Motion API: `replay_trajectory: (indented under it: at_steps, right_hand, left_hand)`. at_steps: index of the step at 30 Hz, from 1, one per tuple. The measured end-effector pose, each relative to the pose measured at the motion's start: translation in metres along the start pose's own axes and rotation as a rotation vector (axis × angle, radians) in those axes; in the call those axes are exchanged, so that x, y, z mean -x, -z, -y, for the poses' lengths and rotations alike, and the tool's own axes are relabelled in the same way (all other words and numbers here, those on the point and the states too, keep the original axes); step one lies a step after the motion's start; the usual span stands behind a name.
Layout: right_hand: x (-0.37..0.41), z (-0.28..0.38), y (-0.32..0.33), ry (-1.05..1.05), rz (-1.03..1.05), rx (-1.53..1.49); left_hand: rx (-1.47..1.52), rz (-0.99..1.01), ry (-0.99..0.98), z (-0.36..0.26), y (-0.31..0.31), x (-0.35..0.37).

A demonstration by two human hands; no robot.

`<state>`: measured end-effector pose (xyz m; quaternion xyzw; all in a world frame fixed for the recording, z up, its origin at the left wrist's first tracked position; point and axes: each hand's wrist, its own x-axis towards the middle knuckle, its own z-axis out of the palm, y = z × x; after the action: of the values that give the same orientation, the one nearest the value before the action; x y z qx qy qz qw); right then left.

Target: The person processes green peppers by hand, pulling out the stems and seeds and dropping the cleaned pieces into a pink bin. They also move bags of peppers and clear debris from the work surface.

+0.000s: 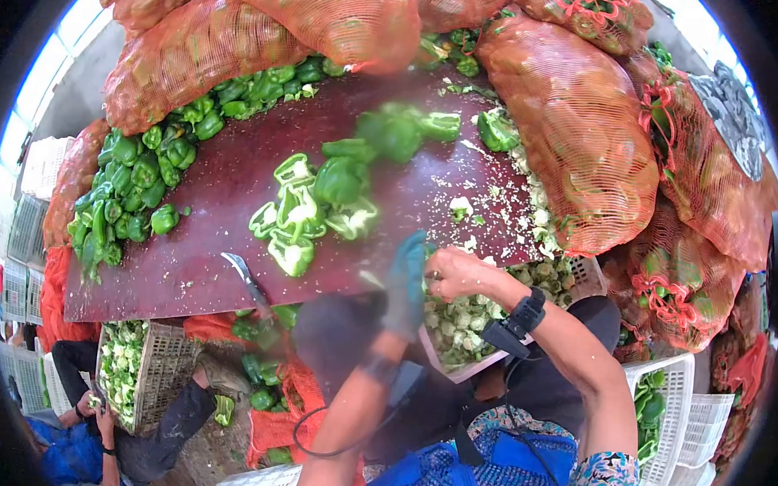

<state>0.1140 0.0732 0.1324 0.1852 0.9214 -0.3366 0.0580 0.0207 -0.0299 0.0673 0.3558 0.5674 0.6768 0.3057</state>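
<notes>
At the near edge of the dark red table (pixel 208 275), my left hand (pixel 406 282), in a teal and grey glove, is raised and blurred; its fingers are hard to make out. Just right of it my bare right hand (pixel 458 274) is closed, fingers bent together, over a crate (pixel 434 352) of pale pepper cores (pixel 463 318). What it may hold is too small to tell. Cut green pepper halves (pixel 294 210) lie mid-table, with whole or cut peppers (pixel 393 132) behind them. A curved knife (pixel 244 276) lies on the left near edge.
Full red mesh sacks (pixel 573 129) ring the table's back and right. Whole green peppers (pixel 138 178) are heaped at left. Pale scraps (pixel 485 195) litter the right side. A co-worker (pixel 82 438) sits lower left beside a crate (pixel 166 377); a white crate (pixel 678 424) stands lower right.
</notes>
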Motion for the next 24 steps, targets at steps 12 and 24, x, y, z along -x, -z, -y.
replay_trajectory:
  at_steps: [12,24]
  right_hand:
    - [0.018,0.018,-0.034,-0.002,-0.305,0.31]
    - [0.072,-0.056,-0.023,-0.36,-0.92,-0.532]
  left_hand:
    - [-0.153,0.08,-0.04,0.018,0.003,0.013]
    - [-0.742,-0.181,-0.579,-0.017,-0.018,-0.002]
